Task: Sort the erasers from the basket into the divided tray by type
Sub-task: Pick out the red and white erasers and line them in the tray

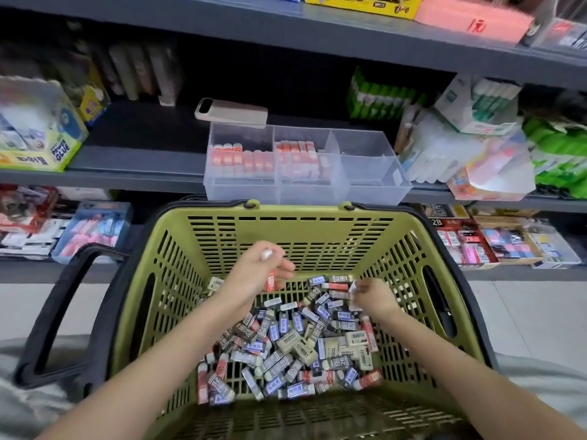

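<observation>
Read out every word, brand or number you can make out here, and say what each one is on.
"POWER GLUE": yellow-green box on the left shelf.
"2B": red box on the lower right shelf.
"2B": several erasers in the basket.
Too blurred to read: the yellow box up top, the pink sign, the erasers' smaller print and barcode labels.

Paper-sleeved block erasers heap in the green slotted plastic basket; the clear divided tray beyond holds red ones

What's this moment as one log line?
left hand: holds red eraser; right hand: pinches eraser in green basket; divided tray: two compartments stocked
</observation>
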### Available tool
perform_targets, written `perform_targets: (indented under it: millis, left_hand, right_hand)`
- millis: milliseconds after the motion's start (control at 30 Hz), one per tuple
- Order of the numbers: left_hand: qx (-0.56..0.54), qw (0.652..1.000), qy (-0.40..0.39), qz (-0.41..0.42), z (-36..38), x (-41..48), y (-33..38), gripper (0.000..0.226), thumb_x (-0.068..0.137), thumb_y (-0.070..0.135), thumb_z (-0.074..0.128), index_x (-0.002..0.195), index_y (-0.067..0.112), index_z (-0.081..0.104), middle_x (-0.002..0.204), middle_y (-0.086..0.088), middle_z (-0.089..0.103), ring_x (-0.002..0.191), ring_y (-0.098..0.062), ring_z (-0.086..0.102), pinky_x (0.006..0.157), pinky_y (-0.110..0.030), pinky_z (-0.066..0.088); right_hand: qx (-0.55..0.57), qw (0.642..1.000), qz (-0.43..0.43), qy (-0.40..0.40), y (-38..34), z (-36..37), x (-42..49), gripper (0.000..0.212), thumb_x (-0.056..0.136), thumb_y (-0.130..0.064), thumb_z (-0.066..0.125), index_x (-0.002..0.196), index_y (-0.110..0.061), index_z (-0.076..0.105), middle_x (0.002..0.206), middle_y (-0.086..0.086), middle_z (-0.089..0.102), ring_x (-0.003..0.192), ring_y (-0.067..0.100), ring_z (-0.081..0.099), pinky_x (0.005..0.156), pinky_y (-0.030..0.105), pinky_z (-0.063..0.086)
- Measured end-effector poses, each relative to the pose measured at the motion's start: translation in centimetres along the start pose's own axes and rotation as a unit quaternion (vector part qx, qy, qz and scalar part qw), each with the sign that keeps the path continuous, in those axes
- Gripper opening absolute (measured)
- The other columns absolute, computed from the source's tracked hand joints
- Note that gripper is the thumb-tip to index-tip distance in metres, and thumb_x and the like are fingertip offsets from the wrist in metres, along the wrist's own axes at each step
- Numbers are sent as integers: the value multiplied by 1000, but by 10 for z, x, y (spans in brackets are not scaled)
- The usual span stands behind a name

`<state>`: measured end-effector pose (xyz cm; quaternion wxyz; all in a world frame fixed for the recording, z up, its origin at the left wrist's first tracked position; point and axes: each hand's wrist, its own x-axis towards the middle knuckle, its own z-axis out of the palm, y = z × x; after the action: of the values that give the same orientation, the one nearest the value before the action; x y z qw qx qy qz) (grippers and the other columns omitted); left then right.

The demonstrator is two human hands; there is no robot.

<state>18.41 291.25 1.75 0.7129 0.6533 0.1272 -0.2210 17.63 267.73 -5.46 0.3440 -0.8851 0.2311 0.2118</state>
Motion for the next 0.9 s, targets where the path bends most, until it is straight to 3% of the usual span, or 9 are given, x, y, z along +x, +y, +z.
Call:
perform_targets:
  millis: [167,300,367,500,600,633,700,767,900]
  left_hand:
    - [-57,997,18,-50,-9,7,-8,13,98,10,47,99,8,60,79,-7,72,69,-17,68,50,-23,46]
    - [-98,994,24,-36,-15,11,-5,15,97,6,46,94,9,61,73,-8,72,59,-15,67,42,-21,44]
    - [-98,994,18,-35,-16,12,-5,14,96,5,47,94,8,61,73,-9,71,58,-15,66,41,-21,43]
    - [-86,995,21,-52,-16,16,-5,11,94,2,51,96,8,60,70,-7,70,58,-15,65,41,-21,42]
    - [-85,994,25,-62,-15,18,-6,10,93,1,52,95,7,59,67,-6,69,57,-14,64,41,-22,42]
    - [-86,994,27,-66,-16,19,-6,10,93,1,52,94,7,59,66,-5,69,56,-14,64,42,-22,42]
    - [-93,992,37,-78,-17,20,-7,10,93,0,50,94,7,58,63,-4,69,54,-14,64,42,-22,42]
    - [-114,988,48,-92,-19,22,-8,11,93,0,50,94,7,57,62,-4,68,53,-15,63,43,-23,43]
    - [-132,985,62,-96,-24,22,-8,8,92,3,52,95,8,57,60,-2,68,50,-13,63,49,-24,43]
  right_hand:
    - [-153,986,29,55,24,16,30,16,95,-9,47,103,-3,59,100,13,66,91,26,63,76,32,52]
    - [-164,983,42,65,23,32,36,19,96,-17,48,104,-3,59,89,8,64,78,20,61,60,23,47]
    - [-128,990,49,44,21,35,41,21,96,-17,51,107,-2,61,89,8,65,69,17,57,56,24,47]
    - [-64,993,57,-78,18,26,45,32,89,-16,63,115,3,61,111,21,65,51,9,40,51,19,40]
    - [-133,988,12,-83,13,20,44,22,90,-23,62,89,-1,68,75,7,67,44,10,40,54,28,48]
    - [-129,990,-24,-48,10,20,45,24,91,-25,61,84,-3,67,66,4,61,45,12,45,56,29,50]
    - [-96,989,-108,18,0,24,46,19,93,-25,56,88,-8,65,74,2,63,63,15,58,67,30,55]
    - [-116,980,-164,6,-14,33,46,11,94,-23,54,95,-14,61,88,0,66,78,14,63,73,29,56]
    - [-218,960,-179,0,-29,57,52,11,90,-23,60,94,-13,63,94,2,62,84,17,59,70,28,50]
